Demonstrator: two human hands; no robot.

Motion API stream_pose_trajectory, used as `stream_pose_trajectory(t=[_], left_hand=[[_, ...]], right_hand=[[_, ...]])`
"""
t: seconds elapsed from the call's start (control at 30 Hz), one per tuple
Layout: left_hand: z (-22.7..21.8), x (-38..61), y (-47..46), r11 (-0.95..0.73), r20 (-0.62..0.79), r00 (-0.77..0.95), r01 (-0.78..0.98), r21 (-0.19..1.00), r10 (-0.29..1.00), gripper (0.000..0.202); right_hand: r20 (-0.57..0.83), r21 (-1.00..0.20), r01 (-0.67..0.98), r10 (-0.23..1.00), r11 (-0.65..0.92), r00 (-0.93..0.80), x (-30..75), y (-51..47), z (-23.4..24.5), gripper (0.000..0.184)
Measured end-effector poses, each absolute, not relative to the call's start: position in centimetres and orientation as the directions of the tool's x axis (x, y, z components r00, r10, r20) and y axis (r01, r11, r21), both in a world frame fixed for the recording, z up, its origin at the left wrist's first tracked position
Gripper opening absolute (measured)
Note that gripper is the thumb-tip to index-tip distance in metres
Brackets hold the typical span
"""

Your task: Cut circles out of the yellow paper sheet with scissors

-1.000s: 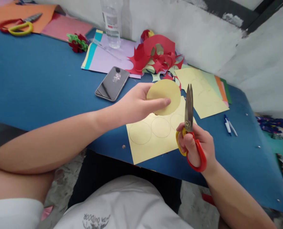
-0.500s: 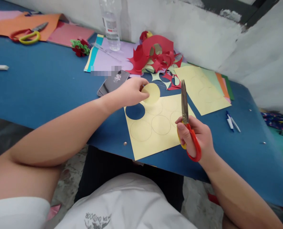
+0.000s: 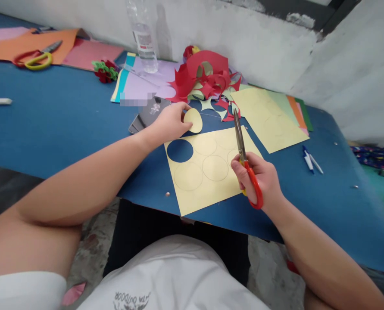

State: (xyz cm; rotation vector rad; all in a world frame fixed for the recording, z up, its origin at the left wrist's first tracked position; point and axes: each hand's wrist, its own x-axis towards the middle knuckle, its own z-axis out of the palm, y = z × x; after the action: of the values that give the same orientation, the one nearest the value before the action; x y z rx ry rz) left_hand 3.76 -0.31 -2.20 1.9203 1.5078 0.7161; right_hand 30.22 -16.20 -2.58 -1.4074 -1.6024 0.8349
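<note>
Between its thumb and fingers my left hand (image 3: 175,120) pinches a pale yellow paper circle (image 3: 193,121), which hangs just above the far edge of a yellow paper sheet (image 3: 192,199). That sheet lies near the table's front edge, with several drawn circles on it and one round hole at its far left corner. My right hand (image 3: 262,181) is wrapped around the red and yellow handles of a pair of scissors (image 3: 243,150). The blades are together and point away from me, above the sheet's right part.
A dark phone (image 3: 149,113) lies beside my left hand. Red and green paper scraps (image 3: 207,79) are heaped behind, near a plastic bottle (image 3: 145,47). More yellow paper (image 3: 271,122) and pens (image 3: 312,160) lie to the right. Other scissors (image 3: 38,56) rest far left on coloured paper.
The paper circle has moved left in my left hand and now appears narrower, turned at an angle. My right hand with the scissors has shifted left, and the blades tilt more to the left.
</note>
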Motion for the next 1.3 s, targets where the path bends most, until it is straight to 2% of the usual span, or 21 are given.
stream_pose_trajectory(t=[0.1,0.17,0.33,0.53,0.6,0.67,0.73,1.0,1.13,1.3], left_hand=[[-2.7,3.6,0.1,-0.187,0.079,0.188,0.668,0.721,0.979,0.065],[-2.8,3.7,0.3,-0.174,0.071,0.175,0.695,0.697,0.982,0.074],[-2.3,3.7,0.1,-0.154,0.007,0.188,0.782,0.604,0.982,0.068],[0.1,3.8,-2.4,-0.187,-0.093,0.258,0.865,0.465,0.962,0.067],[0.8,4.2,-3.6,-0.207,-0.141,0.288,0.884,0.42,0.947,0.075],[1.1,4.6,-4.7,-0.224,-0.228,0.298,0.927,0.3,0.927,0.085],[1.0,5.1,-5.4,-0.251,-0.236,0.31,0.936,0.248,0.921,0.09],[0.2,5.4,-5.6,-0.324,-0.198,0.383,0.905,0.276,0.902,0.082],[0.1,5.4,-5.2,-0.337,-0.181,0.4,0.893,0.298,0.899,0.074],[-0.2,5.3,-4.8,-0.338,-0.184,0.426,0.865,0.37,0.886,0.047]], right_hand=[[0.124,-0.884,0.449,0.991,0.129,-0.04,30.0,-16.3,-2.0,0.05],[0.136,-0.881,0.451,0.99,0.141,-0.044,30.0,-16.3,-2.2,0.048],[0.193,-0.876,0.445,0.981,0.187,-0.033,30.4,-16.1,-3.4,0.045],[0.196,-0.869,0.459,0.98,0.183,-0.021,30.4,-16.0,-3.7,0.04],[0.184,-0.871,0.458,0.983,0.175,-0.026,30.4,-16.0,-3.7,0.041],[0.176,-0.873,0.457,0.984,0.17,-0.03,30.4,-16.0,-3.8,0.04],[0.176,-0.873,0.457,0.984,0.172,-0.034,30.4,-16.1,-3.8,0.038],[0.103,-0.874,0.473,0.994,0.113,-0.048,29.8,-16.3,-2.0,0.034],[0.123,-0.875,0.467,0.992,0.127,-0.04,29.9,-16.2,-2.4,0.035],[0.161,-0.867,0.474,0.987,0.154,-0.027,30.4,-16.0,-3.8,0.038]])
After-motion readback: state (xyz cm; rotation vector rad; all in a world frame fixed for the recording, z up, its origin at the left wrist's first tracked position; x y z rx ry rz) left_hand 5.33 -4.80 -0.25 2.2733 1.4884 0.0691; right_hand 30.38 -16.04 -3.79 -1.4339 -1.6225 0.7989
